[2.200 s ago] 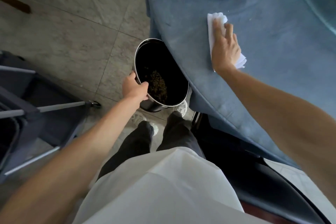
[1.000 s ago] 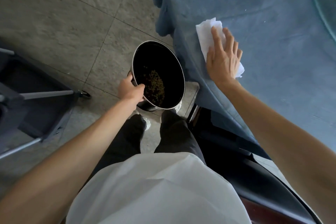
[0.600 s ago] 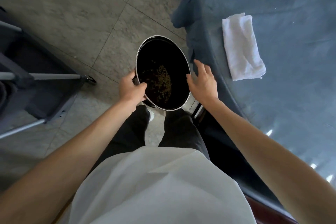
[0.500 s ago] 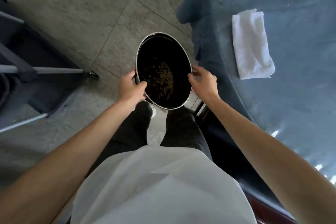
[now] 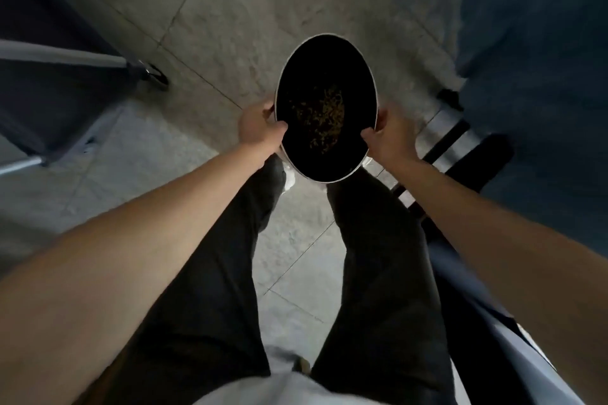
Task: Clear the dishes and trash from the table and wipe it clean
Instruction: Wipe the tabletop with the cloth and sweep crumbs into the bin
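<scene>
A round metal waste bin, black inside, holds a small heap of brownish crumbs at its bottom. It hangs low over the tiled floor in front of my legs. My left hand grips its left rim, thumb hooked inside. My right hand grips the right rim the same way. The blue tablecloth drapes down at the right edge; the tabletop and the white cloth are out of view.
A dark cart with grey metal bars and a caster wheel stands on the left. A dark chair sits at the right beside the draped table. Grey tiled floor lies ahead of the bin.
My right hand left the white cloth on the table and took hold of the bin's right rim. The bin has been lowered away from the table edge, and my view has tilted down.
</scene>
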Demonstrator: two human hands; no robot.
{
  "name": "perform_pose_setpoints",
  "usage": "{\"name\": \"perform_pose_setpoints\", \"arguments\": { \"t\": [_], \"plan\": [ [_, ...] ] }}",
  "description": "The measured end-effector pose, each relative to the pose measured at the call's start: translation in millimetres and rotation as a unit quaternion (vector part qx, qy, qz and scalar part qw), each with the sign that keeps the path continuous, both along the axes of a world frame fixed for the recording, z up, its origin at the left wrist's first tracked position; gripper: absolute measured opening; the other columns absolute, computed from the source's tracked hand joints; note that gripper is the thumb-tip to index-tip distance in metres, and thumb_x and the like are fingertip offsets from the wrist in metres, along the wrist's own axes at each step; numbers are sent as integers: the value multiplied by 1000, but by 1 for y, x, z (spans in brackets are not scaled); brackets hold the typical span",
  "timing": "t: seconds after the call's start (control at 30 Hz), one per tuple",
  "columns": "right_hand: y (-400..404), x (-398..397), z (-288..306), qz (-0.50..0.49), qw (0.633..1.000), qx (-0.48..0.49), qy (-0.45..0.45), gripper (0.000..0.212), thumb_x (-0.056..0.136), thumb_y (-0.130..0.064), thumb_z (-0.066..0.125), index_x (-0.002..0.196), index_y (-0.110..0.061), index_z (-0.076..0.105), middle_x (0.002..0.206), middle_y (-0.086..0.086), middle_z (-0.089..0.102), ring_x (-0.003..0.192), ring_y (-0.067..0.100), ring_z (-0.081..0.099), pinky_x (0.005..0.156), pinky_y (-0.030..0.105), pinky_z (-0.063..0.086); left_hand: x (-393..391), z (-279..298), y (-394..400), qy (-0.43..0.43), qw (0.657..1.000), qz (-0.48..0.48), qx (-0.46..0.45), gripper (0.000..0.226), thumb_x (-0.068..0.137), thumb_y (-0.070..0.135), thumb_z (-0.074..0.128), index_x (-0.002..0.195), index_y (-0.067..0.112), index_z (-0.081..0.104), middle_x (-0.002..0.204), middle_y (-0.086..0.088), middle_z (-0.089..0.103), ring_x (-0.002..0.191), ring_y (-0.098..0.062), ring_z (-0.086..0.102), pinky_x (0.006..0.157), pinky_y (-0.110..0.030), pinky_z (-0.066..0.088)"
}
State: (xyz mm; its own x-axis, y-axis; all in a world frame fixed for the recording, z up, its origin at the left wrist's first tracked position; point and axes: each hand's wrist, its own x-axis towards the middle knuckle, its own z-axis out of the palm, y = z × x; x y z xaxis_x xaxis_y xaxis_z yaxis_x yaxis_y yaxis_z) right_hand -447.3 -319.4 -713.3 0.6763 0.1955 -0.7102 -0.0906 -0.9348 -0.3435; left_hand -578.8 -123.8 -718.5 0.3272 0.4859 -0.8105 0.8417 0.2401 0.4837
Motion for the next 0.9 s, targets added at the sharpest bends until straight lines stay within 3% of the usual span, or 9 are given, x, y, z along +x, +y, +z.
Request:
{"name": "perform_pose_setpoints", "arguments": {
  "t": [0.13, 0.27, 0.33, 0.43, 0.6, 0.7, 0.77, 0.83, 0.9],
  "plan": [
    [2, -2, -82, -44, 999, -26, 19, 25, 85, -7, 69, 109, -5, 59, 102, 16, 68, 92, 35, 68, 84, 52, 59, 4, -83, 0, 0, 999, -26, 21, 44, 75, -6, 58, 106, 20, 76, 93, -1, 76, 88, -20, 72, 81, -49, 63],
    [8, -9, -141, -55, 998, -35, 14, 22, 86, -1, 64, 106, -4, 57, 101, 18, 65, 91, 35, 66, 84, 51, 58, -2, -140, -2, -14, 1000, 1, 0, 55, 77, -6, 55, 121, 21, 73, 92, 10, 73, 94, -18, 72, 85, -51, 62],
    [11, -12, -163, -55, 998, -33, 9, 20, 86, 2, 62, 105, -3, 56, 96, 16, 63, 78, 23, 59, 81, 48, 56, -9, -159, -2, -30, 999, 23, -17, 57, 76, -5, 54, 123, 21, 73, 90, 15, 73, 91, -15, 70, 85, -54, 61],
    [13, -14, -186, -41, 999, -22, -2, 17, 85, 0, 62, 100, -5, 55, 95, 17, 66, 76, 20, 55, 74, 44, 56, -17, -180, -2, -20, 998, 49, -41, 65, 78, -8, 54, 130, 28, 69, 107, 10, 76, 101, -16, 70, 89, -55, 60],
    [9, -21, -206, -26, 999, -15, -15, 20, 86, -7, 65, 95, -15, 50, 87, 5, 61, 74, 23, 56, 66, 37, 49, -28, -203, -7, -33, 995, 71, -58, 73, 80, -11, 56, 147, 18, 55, 140, -2, 65, 129, -22, 61, 105, -52, 52],
    [3, -22, -211, -18, 1000, -6, -16, 19, 89, -8, 67, 103, -10, 55, 93, 6, 66, 81, 25, 62, 72, 40, 53, -33, -207, -8, -48, 995, 62, -61, 73, 78, -8, 61, 145, 20, 56, 139, 1, 65, 128, -22, 62, 101, -52, 56],
    [-1, -20, -209, -13, 1000, -4, -4, 21, 92, -10, 68, 110, -9, 57, 97, 1, 65, 87, 22, 64, 79, 39, 55, -32, -204, -6, -56, 995, 51, -68, 70, 75, -7, 63, 137, 27, 64, 131, 13, 69, 125, -20, 64, 100, -51, 56],
    [-3, -19, -197, -23, 1000, -1, 11, 28, 94, -14, 70, 119, -13, 57, 107, 2, 68, 96, 21, 67, 80, 32, 52, -30, -195, -3, -55, 996, 21, -67, 68, 72, -4, 66, 130, 33, 66, 116, 26, 70, 120, -16, 66, 100, -45, 56],
    [-2, -16, -178, -32, 999, 16, 14, 40, 93, -23, 73, 129, -19, 58, 118, 6, 69, 104, 23, 68, 83, 30, 51, -26, -180, 1, -44, 997, -22, -53, 73, 76, 0, 71, 142, 29, 58, 122, 24, 65, 127, -13, 59, 99, -21, 53]
  ]
}}
